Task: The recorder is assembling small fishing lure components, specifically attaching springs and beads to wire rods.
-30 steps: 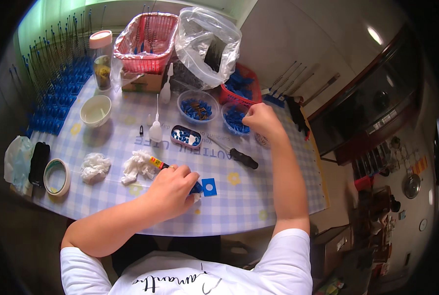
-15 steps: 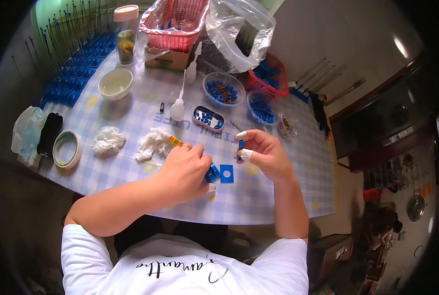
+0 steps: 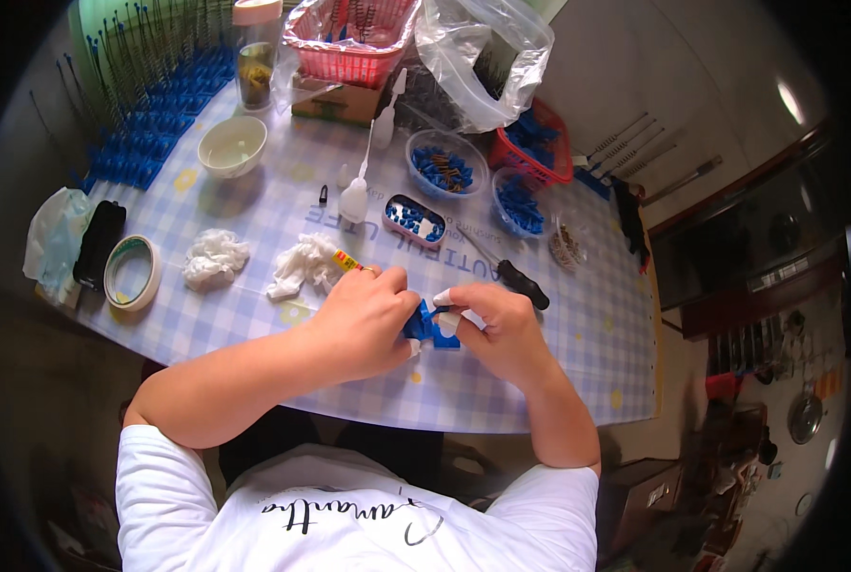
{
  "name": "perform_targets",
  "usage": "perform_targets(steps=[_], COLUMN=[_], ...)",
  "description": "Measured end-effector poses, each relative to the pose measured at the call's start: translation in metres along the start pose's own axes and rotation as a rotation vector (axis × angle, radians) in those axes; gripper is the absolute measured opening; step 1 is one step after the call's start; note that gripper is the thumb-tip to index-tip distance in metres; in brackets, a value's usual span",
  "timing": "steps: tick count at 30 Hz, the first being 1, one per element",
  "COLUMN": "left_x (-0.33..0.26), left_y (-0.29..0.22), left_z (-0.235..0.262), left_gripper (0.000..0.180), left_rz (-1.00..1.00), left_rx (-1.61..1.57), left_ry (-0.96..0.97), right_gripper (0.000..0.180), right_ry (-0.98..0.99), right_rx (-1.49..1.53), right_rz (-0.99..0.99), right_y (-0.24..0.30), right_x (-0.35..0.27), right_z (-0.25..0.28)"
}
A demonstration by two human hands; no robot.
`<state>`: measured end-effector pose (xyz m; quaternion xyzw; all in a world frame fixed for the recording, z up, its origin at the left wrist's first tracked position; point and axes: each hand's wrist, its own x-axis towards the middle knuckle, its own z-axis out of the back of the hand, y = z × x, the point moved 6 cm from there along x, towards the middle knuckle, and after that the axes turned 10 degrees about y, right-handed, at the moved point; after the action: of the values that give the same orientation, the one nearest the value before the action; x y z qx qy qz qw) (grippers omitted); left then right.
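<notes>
My left hand [image 3: 366, 319] is closed around a blue plastic part [image 3: 414, 326], which it mostly covers. A slim yellow and red tube [image 3: 347, 260] sticks out above the same hand and seems to be held in it too. My right hand [image 3: 502, 332], with white wraps on thumb and forefinger, pinches a small blue plastic piece [image 3: 439, 310] against the part in the left hand. Just below the fingertips, a flat blue plate [image 3: 446, 341] is partly hidden. A black-handled screwdriver [image 3: 523, 283] lies beyond the right hand.
Crumpled white tissues [image 3: 302, 267] and a tape roll [image 3: 132, 273] lie left. Farther back stand a bowl [image 3: 232, 148], a squeeze bottle [image 3: 353, 202], a tin of small parts [image 3: 415, 221], tubs of blue pieces [image 3: 446, 165] and a red basket [image 3: 349, 65]. Blue-based springy rods [image 3: 140, 143] crowd the far left.
My right hand has moved left and slightly down, bringing its small blue piece against the part in my left hand. The screwdriver it was covering now shows.
</notes>
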<state>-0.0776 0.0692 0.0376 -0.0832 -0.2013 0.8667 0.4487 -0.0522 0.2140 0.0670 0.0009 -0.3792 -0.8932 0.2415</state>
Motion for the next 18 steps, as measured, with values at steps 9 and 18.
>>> perform_targets(steps=[9,18], left_x=[0.001,0.001], left_y=[0.002,0.003], left_z=[0.001,0.002], left_gripper=[0.038,0.036], left_rz=[-0.01,-0.002], left_rx=[-0.026,-0.052], left_ry=[-0.007,-0.002], right_gripper=[0.027,0.025], right_ry=[0.021,0.012], right_rx=[-0.219,0.156], right_rz=[0.137,-0.127], right_y=[0.009,-0.009], right_x=[0.002,0.002], right_z=[-0.012,-0.012])
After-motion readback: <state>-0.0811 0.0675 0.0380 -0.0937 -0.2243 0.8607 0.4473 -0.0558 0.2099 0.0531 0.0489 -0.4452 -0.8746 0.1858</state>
